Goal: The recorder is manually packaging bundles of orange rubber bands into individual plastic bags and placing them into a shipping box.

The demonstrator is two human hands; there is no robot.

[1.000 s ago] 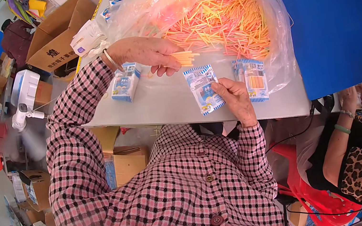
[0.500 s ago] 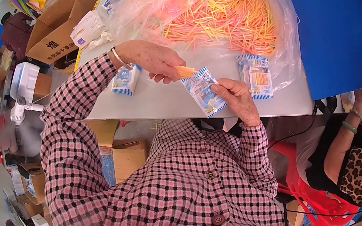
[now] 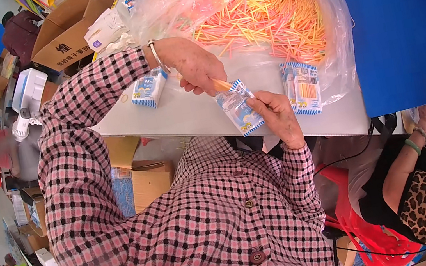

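Observation:
My left hand (image 3: 194,68), with a bangle at its wrist, pinches a small bundle of thin pale-orange sticks (image 3: 221,85). Their lower ends are inside the mouth of a blue-and-white plastic packet (image 3: 240,110). Thumb and fingers of my right hand (image 3: 277,117) grip that packet by its side, tilted above the table's near edge. Just right of this hand lies a filled packet (image 3: 302,88) with sticks showing through its window. Another blue-and-white packet (image 3: 149,89) rests below my left wrist. Beyond my hands, a large clear plastic bag (image 3: 339,25) holds a heap of pink, yellow and orange sticks (image 3: 267,18).
A blue sheet (image 3: 393,21) covers the right part of the white table (image 3: 331,122). At the far left stand an open cardboard box (image 3: 70,30) and a tissue pack (image 3: 105,29). A co-worker's arm (image 3: 401,168) is close by on the right, near a red chair (image 3: 354,222).
My left hand has shifted slightly right and down toward the packet. Less of the stick bundle shows above the packet's mouth. My right hand has barely moved.

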